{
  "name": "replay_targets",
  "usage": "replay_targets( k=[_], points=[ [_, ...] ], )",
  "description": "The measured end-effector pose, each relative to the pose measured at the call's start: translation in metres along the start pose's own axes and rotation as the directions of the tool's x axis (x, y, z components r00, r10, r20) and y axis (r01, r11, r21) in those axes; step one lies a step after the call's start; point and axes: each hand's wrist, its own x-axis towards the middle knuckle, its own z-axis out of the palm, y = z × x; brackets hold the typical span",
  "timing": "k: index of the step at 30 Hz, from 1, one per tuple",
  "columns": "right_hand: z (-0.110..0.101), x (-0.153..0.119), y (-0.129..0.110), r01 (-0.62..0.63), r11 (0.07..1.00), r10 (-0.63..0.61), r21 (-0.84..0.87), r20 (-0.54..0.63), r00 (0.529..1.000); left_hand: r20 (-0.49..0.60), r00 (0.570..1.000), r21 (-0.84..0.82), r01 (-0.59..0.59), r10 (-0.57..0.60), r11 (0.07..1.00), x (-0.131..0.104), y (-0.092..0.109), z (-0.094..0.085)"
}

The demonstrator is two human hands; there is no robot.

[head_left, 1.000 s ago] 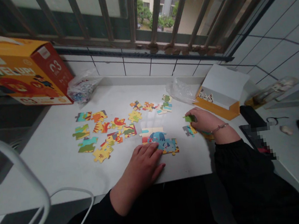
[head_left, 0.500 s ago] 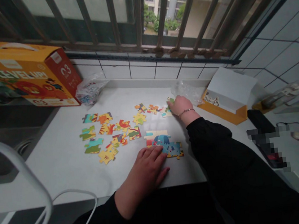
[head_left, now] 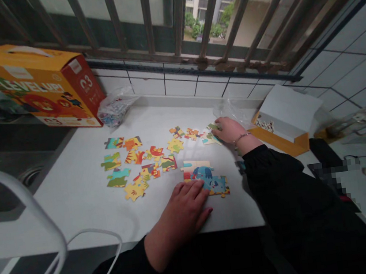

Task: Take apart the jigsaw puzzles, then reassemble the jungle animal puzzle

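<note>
My left hand (head_left: pixel 187 207) lies flat with its fingers apart, the fingertips on the lower left of a joined puzzle section (head_left: pixel 204 176) that shows blue elephants. Farther back, my right hand (head_left: pixel 230 130) is curled over the right end of a row of loose pieces. Its fingertips touch a green puzzle piece (head_left: pixel 213 127), and a pale piece with blue and green (head_left: pixel 210 139) lies just below. To the left are several loose pieces, among them a yellow piece (head_left: pixel 175 145) and an orange lion piece (head_left: pixel 156 152).
An orange box (head_left: pixel 44 92) stands at the back left beside a plastic bag of pieces (head_left: pixel 116 109). A clear bag (head_left: pixel 231 109) lies behind my right hand. An open white and orange box (head_left: pixel 280 145) is at the right. A white cable (head_left: pixel 118 247) hangs at the front left.
The view has shifted slightly. My right hand has drawn a little to the right, and its fingers look less bunched over the green piece. My left hand rests on the elephant section as before.
</note>
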Motion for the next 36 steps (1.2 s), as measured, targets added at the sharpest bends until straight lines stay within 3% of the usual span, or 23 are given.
replay_targets(
  k=[3, 7, 14, 23, 28, 32, 36],
  points=[
    [0.004, -0.023, 0.009, 0.026, 1.000, -0.026, 0.006, -0.031, 0.999, -0.007, 1.000, -0.012, -0.004, 0.004, 1.000, 0.000, 0.000, 0.001],
    [0.009, -0.046, 0.017, 0.150, 0.987, -0.149, 0.053, -0.025, 0.989, -0.003, 1.000, -0.002, -0.004, 0.004, 1.000, 0.001, 0.000, 0.001],
    [-0.006, -0.071, 0.029, 0.202, 0.956, -0.224, 0.214, 0.083, 0.971, -0.004, 1.000, 0.002, -0.007, 0.007, 1.000, 0.002, 0.000, -0.002],
    [-0.010, -0.114, 0.022, 0.297, 0.911, -0.315, 0.286, 0.017, 0.949, -0.027, 1.000, -0.016, -0.011, 0.011, 1.000, 0.004, -0.002, 0.002],
    [-0.011, -0.122, 0.020, 0.392, 0.875, -0.412, 0.286, 0.010, 0.911, -0.032, 0.999, -0.011, -0.012, 0.011, 1.000, 0.003, -0.002, 0.002],
    [-0.007, -0.122, 0.015, 0.343, 0.918, -0.337, 0.201, -0.063, 0.939, -0.023, 1.000, -0.006, -0.011, 0.010, 1.000, 0.004, -0.002, 0.000],
    [0.003, -0.125, 0.002, 0.227, 0.967, -0.225, 0.111, -0.034, 0.974, -0.014, 1.000, 0.001, -0.012, 0.012, 1.000, 0.004, -0.002, 0.000]
  ],
)
